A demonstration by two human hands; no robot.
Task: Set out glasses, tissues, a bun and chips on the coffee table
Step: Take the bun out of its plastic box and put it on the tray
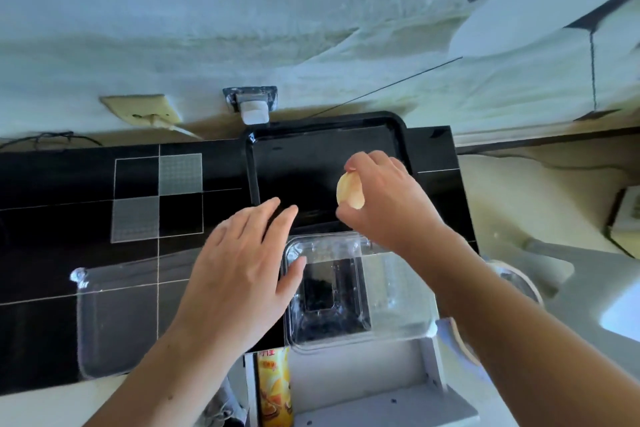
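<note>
A: What's the right hand (pixel 377 204) got?

B: A small stack of chips (pixel 350 191), pinched between thumb and fingertips, held over the black tray (pixel 394 130) on the dark coffee table (pixel 86 184). I can't tell how many are in the stack

A: How do they look?

B: Pale yellow, thin, curved ovals nested together, edges facing us

A: And handling?

B: I'd judge them very light, stiff and brittle, so a hard squeeze would snap them. Best taken by the rims with a soft pinch and laid down, not dropped

A: The left hand (pixel 239 270)?

B: Spread flat with straight fingers, holding nothing, fingertips over the tray's near edge and thumb by the rim of a clear plastic box (pixel 325 291)

A: Where do the chips come from?

B: Probably the yellow chip can (pixel 273 388) standing just below the box, near the frame's bottom edge
</note>
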